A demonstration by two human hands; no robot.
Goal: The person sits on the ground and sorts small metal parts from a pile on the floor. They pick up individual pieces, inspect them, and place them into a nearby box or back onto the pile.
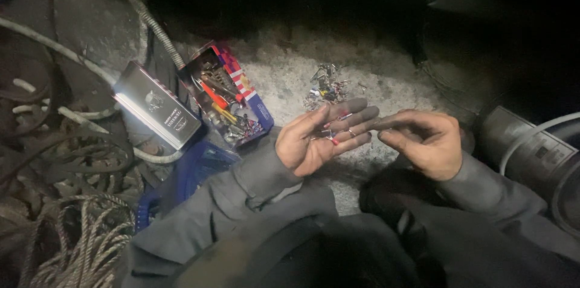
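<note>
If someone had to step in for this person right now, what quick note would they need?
Left hand: open, palm up, a few small metal connectors with red ends lying on it.
Right hand: fingers pinched together at the left fingertips; whether it holds a piece is too dark to tell.
More loose connectors sit in a pile on the ground just beyond the hands.
An open tin of tools and its lid lie to the left.
Sorted so far: only the handful in the palm; the pile remains.

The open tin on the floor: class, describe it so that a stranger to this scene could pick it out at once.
Start at the person's left hand, palm up with small metal bits. Up and left of it lies the open tin, full of tools with red and yellow handles. Its neighbour, the shiny lid, holds nothing; the tin has a red, white and blue striped edge.
</note>
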